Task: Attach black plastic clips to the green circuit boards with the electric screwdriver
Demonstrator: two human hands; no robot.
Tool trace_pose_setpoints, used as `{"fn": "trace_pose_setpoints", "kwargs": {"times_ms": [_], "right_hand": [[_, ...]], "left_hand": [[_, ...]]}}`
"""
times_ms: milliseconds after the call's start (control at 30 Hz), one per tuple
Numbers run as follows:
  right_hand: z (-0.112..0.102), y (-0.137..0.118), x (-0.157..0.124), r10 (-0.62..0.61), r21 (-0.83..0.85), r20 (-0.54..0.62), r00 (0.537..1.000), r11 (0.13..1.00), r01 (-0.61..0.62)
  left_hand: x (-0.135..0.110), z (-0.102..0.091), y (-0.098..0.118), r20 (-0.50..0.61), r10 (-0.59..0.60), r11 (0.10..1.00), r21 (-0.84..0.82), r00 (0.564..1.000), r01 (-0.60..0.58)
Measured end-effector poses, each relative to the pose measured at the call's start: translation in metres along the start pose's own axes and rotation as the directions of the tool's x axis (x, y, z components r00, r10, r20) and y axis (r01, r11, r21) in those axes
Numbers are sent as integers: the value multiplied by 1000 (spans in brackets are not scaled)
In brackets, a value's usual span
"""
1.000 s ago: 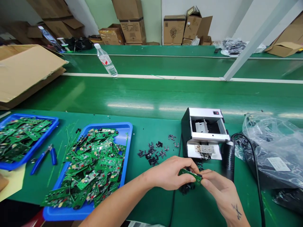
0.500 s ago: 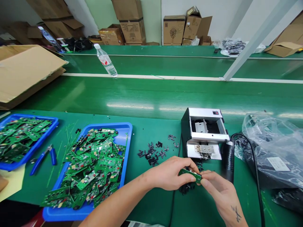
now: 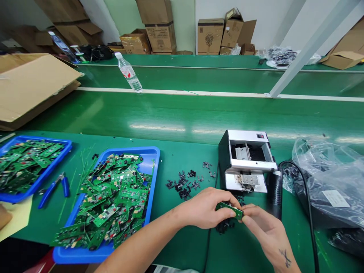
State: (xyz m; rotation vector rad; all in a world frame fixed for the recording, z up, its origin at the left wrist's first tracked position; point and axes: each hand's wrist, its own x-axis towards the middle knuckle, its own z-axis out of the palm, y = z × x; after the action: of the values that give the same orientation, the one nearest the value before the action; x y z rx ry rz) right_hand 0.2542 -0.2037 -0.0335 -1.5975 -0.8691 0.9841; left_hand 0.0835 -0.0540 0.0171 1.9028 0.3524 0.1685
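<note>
My left hand [image 3: 212, 208] is closed on a narrow green circuit board [image 3: 229, 209], thumb on the near face and fingers behind. My right hand [image 3: 263, 225] pinches at the board's right end, where a small black plastic part [image 3: 242, 215] shows, mostly covered by the fingertips. Below the hands lies a pile of black plastic parts [image 3: 223, 226], partly hidden. More loose black clips [image 3: 183, 184] are scattered to the left. A silver and black machine [image 3: 250, 163] with a red switch stands just beyond the hands.
A blue tray [image 3: 156, 167] heaped with circuit boards lies left of my forearm; another blue tray [image 3: 68, 146] is farther left. Blue-handled cutters [image 3: 52, 192] lie between them. To the right are a black cable [image 3: 309, 212] and a plastic bag [image 3: 335, 189]. A bottle [image 3: 129, 74] stands behind.
The whole view has shifted slightly. Both hands keep their hold at the circuit board, with hardly any movement of the fingers.
</note>
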Motion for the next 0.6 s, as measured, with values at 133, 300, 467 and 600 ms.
{"fn": "trace_pose_setpoints", "kwargs": {"times_ms": [133, 300, 467, 600], "right_hand": [[-2, 2, 1, -30, -20, 18, 999, 999, 30], [-6, -4, 4, -53, -33, 88, 995, 998, 56], [0, -8, 3, -37, -5, 80, 996, 999, 37], [7, -5, -1, -4, 2, 13, 1000, 1000, 4]], "left_hand": [[0, 0, 1, -14, -11, 999, 40, 1000, 11], [0, -1, 2, -2, -26, 998, 57, 1000, 26], [1, 1, 3, 5, -78, 997, 24, 997, 78], [0, 6, 5, -73, -156, 988, -8, 985, 156]]}}
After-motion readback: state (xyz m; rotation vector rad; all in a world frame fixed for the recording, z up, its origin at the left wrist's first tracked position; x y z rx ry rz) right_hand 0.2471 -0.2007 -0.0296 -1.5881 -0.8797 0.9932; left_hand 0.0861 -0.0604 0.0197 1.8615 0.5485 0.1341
